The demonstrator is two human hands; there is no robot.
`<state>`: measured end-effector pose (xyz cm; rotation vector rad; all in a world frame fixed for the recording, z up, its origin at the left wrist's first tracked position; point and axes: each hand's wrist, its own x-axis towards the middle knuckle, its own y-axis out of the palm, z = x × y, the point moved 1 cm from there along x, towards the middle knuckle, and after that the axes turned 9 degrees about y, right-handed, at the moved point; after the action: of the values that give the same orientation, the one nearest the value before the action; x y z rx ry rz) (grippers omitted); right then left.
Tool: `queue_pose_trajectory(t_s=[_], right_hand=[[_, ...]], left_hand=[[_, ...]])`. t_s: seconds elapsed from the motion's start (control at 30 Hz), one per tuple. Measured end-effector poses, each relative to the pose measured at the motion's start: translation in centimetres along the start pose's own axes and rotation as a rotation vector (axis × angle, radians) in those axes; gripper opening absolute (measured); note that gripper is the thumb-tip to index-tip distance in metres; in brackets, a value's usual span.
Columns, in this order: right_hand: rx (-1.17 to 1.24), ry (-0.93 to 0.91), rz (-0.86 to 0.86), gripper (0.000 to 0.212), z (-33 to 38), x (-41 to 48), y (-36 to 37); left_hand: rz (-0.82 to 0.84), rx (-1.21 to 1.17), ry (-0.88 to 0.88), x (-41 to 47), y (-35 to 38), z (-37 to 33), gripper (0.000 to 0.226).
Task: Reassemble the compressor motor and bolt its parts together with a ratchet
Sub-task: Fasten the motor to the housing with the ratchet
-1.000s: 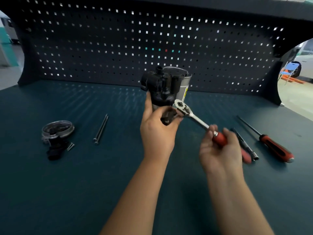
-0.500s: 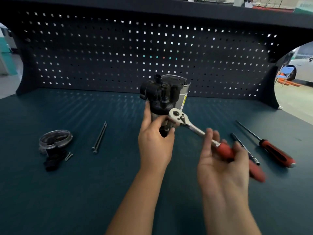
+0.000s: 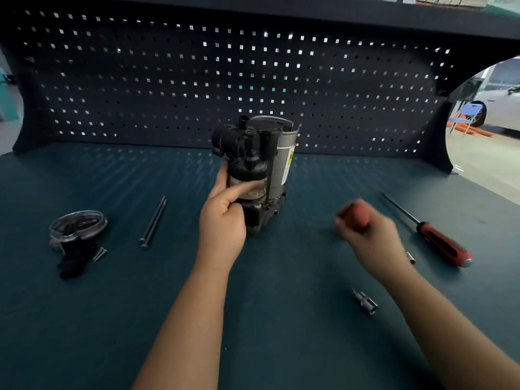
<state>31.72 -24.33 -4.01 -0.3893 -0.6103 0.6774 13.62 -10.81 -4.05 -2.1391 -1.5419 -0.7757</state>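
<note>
The black-and-silver compressor motor, a dark plastic head beside a metal cylinder, stands upright at the middle of the teal bench mat; whether its base touches the mat is unclear. The left hand grasps it from its 7 o'clock side, thumb across the front and fingers wrapped behind. At 4 o'clock from the motor, well apart, the right hand is clenched round a red tool handle, motion-blurred, so the rest of the tool cannot be made out. Further out at 4 o'clock lies a red-handled screwdriver with a long dark shaft, and at 5 o'clock a small silver socket. At 8 o'clock two long dark bolts lie side by side, with a round metal end cap and short screws beyond. A dark perforated pegboard rises at 12 o'clock.
</note>
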Motion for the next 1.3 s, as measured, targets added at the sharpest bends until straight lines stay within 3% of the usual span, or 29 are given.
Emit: queue_pose_trajectory(t_s=[0.1, 0.3, 0.5, 0.67, 0.77, 0.83, 0.93, 1.0, 1.07, 1.2, 1.23, 1.3], right_hand=[[-0.230, -0.093, 0.077, 0.015, -1.1, 0.1, 0.9], [-0.513, -0.022, 0.287, 0.015, -1.2, 0.1, 2.8], [-0.616, 0.026, 0.387, 0.017, -1.3, -0.5, 3.5], [-0.754, 0.064, 0.468, 0.020, -1.1, -1.0, 3.4], [-0.884, 0.052, 0.520, 0.035, -0.1, 0.0, 3.0], [-0.693, 0.029, 0.439, 0.048, 1.1, 1.9, 2.7], [0.057, 0.115, 0.351, 0.077, 3.6, 5.2, 3.0], [0.456, 0.187, 0.445, 0.092, 4.5, 7.3, 4.3], [0.759, 0.257, 0.555, 0.091, 4.9, 9.2, 5.6], [0.791, 0.134, 0.666, 0.063, 5.4, 10.6, 7.4], [0.766, 0.127, 0.643, 0.067, 5.2, 10.6, 7.7], [0.717, 0.116, 0.551, 0.094, 5.1, 10.5, 7.7]], left_hand=[[0.017, 0.001, 0.016, 0.1, -0.2, 0.4, 0.070], [0.051, -0.068, 0.064, 0.0, -0.2, 0.7, 0.067], [0.067, -0.220, -0.040, -0.1, -0.2, 1.3, 0.062], [0.088, -0.268, -0.110, -0.2, -0.5, 1.3, 0.073], [0.077, -0.262, -0.103, -0.3, -0.5, 1.2, 0.075], [0.071, -0.269, -0.102, -0.3, -0.3, 1.1, 0.073], [0.056, -0.293, -0.093, -0.3, -0.2, 1.0, 0.068], [0.057, -0.305, -0.073, -0.3, -0.2, 0.9, 0.060], [0.067, -0.301, -0.043, -0.2, -0.2, 0.8, 0.055], [0.037, -0.334, -0.030, -0.2, 0.0, 0.9, 0.045], [0.022, -0.350, -0.036, -0.2, 0.1, 0.9, 0.042], [-0.028, -0.384, -0.058, -0.1, 0.0, 1.0, 0.034]])
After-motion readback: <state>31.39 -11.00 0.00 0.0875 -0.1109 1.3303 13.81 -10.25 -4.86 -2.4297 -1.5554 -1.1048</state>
